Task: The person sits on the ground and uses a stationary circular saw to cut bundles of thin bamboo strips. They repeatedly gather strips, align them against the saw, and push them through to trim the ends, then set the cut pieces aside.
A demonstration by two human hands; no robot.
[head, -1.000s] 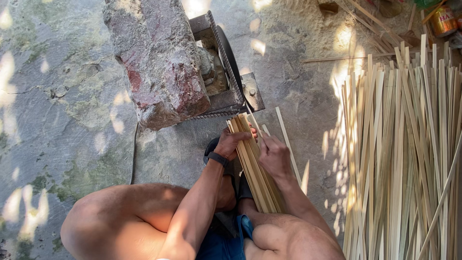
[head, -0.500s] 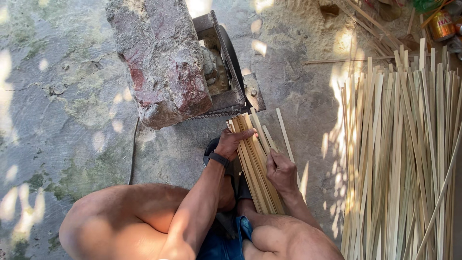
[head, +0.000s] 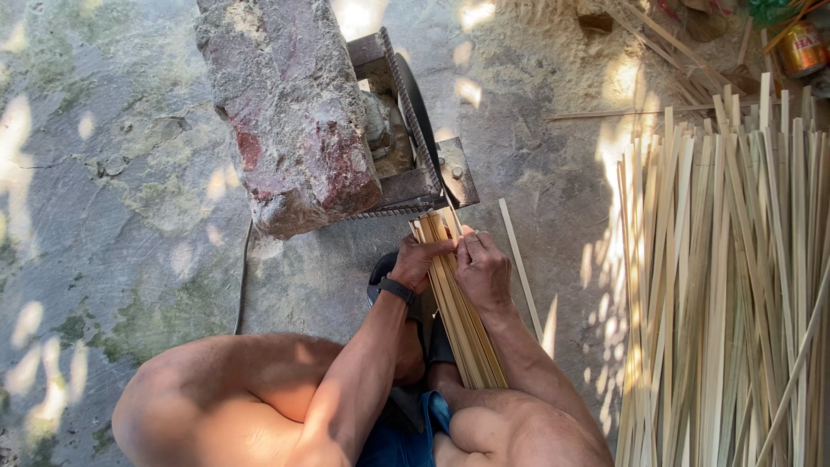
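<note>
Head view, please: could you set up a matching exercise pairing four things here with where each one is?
Things:
1. bundle of strips
2. stone block
3. big pile of strips
4. tin can

Places:
A. top right corner
B. spread over the ground on the right
C. on the metal frame
D. between the left hand and right hand

Pairs: 1-D, 2-C, 3-B, 4-A
</note>
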